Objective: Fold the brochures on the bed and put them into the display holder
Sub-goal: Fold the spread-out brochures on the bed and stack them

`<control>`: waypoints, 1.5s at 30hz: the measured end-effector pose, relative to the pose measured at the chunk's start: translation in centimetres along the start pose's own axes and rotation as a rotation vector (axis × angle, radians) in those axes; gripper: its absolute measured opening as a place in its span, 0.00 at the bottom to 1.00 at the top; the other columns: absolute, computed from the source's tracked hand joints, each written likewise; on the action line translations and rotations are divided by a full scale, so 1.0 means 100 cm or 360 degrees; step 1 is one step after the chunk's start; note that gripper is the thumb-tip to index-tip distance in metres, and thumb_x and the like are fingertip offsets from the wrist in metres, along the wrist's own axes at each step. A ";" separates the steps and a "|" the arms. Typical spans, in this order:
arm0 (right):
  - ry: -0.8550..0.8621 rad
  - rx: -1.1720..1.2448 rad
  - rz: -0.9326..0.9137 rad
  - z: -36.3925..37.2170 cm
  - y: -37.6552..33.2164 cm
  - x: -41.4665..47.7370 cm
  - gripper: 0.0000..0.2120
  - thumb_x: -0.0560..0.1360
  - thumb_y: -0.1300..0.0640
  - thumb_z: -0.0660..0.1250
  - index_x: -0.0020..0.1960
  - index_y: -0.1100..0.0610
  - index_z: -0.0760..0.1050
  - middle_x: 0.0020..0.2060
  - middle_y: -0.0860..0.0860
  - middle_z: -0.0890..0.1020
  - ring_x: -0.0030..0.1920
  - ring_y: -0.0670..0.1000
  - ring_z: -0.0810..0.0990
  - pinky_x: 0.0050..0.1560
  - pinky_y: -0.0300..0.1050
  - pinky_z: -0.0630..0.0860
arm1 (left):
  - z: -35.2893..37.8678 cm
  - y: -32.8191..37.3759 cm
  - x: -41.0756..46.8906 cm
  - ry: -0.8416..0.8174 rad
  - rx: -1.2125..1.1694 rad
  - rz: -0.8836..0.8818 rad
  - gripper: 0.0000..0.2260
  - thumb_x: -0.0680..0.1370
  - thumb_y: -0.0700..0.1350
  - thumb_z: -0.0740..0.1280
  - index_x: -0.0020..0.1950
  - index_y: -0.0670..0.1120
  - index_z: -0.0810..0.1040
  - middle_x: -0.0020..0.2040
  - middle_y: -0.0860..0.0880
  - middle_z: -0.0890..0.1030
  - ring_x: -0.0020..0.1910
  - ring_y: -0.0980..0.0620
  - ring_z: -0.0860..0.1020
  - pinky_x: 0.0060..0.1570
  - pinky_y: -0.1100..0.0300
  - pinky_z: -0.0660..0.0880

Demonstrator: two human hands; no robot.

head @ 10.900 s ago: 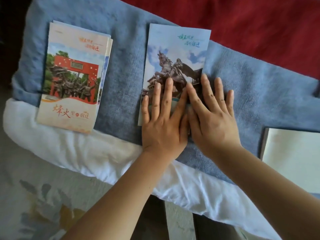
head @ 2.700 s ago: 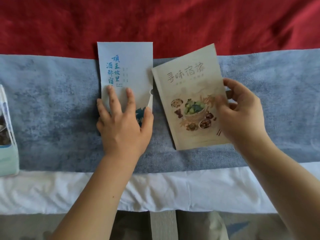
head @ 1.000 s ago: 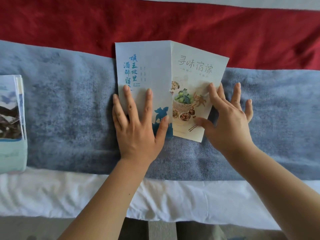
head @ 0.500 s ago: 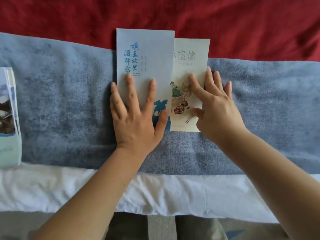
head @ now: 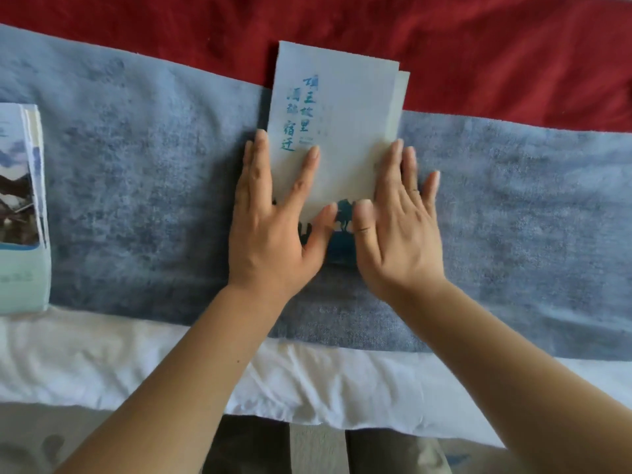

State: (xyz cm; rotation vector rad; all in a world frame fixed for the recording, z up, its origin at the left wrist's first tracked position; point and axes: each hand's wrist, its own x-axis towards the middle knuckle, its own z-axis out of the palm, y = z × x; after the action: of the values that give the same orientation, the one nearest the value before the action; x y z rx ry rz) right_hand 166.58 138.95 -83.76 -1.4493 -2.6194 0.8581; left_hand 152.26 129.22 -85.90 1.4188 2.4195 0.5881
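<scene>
Pressing flat, fingers straight, left hand & right hand pin the pale-blue folded paper brochure onto grey-blue towel, prob. setting creases.

A soft blue-grey terry towel lies spread flat from left to right. Beyond its far edge, touching it, lies a deep red plush fabric. Along the towel's near edge runs a creased white cotton sheet, and nearer than that a pale patterned surface.
</scene>
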 end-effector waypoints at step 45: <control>-0.0550 -0.0685 -0.0598 0.155 -0.330 -0.004 0.40 0.82 0.38 0.57 0.85 0.53 0.43 0.83 0.59 0.40 0.84 0.57 0.39 0.80 0.51 0.34 | -0.192 -0.266 -0.089 -0.0005 0.0027 -0.0552 0.22 0.82 0.45 0.68 0.77 0.47 0.73 0.82 0.46 0.60 0.79 0.42 0.60 0.75 0.47 0.67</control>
State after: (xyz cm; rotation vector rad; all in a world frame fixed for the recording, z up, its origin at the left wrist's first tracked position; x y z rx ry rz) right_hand 136.95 117.96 -81.08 -0.8561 -3.3441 0.5649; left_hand 127.96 105.92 -81.40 0.9677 2.5885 0.4793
